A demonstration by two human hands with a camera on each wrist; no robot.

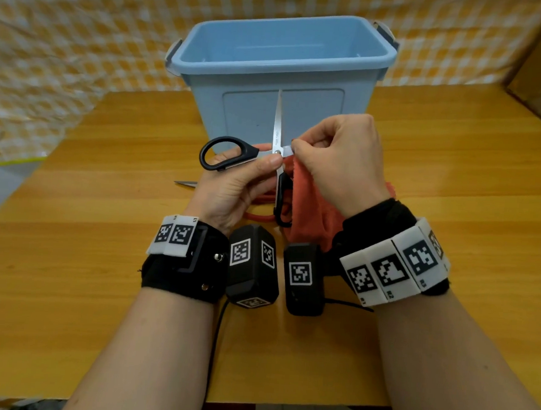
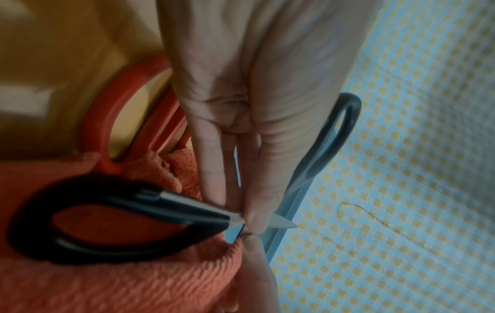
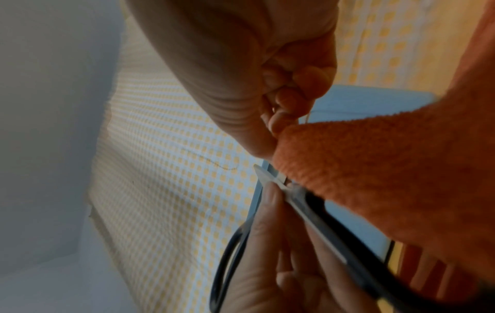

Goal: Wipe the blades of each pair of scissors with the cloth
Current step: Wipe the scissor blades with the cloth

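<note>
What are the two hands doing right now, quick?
Left hand: pinching the black scissors near the pivot.
Right hand: pinching the orange cloth against a blade.

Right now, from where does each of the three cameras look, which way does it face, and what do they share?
Head: on the head, facing forward and down at the black scissors, cloth, blue bin and table; both forearms, left hand and right hand show.
Left wrist: looks along the left palm to the fingers; red scissors lie behind.
Right wrist: looks along the right hand, which pinches the cloth.
Shared: all three see the black scissors and cloth.
</note>
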